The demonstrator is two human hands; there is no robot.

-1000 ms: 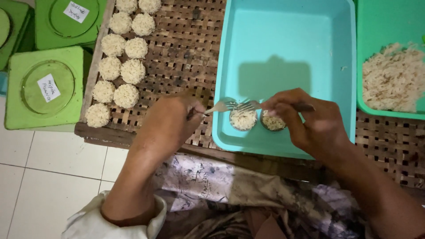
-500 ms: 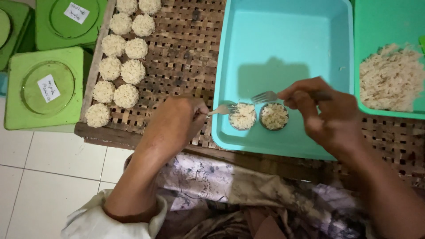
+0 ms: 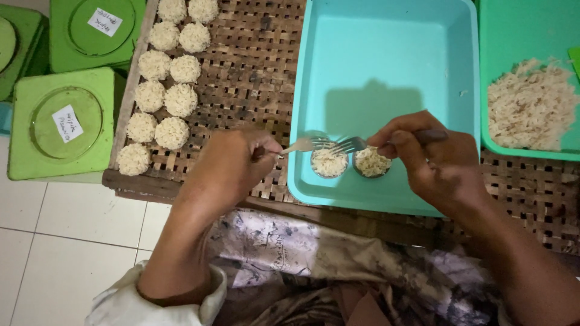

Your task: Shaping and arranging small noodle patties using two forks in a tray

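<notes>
Two green square lidded boxes stood at the left: a near box [image 3: 60, 124] and a far box [image 3: 96, 33]. Each carried a small white rectangular label, the near label [image 3: 67, 123] and the far label [image 3: 104, 22], stuck on the round centre of its lid.

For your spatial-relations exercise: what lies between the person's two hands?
In the head view, two forks meet tip to tip between the left hand and right hand, above two small filled cups in the turquoise tray.
</notes>
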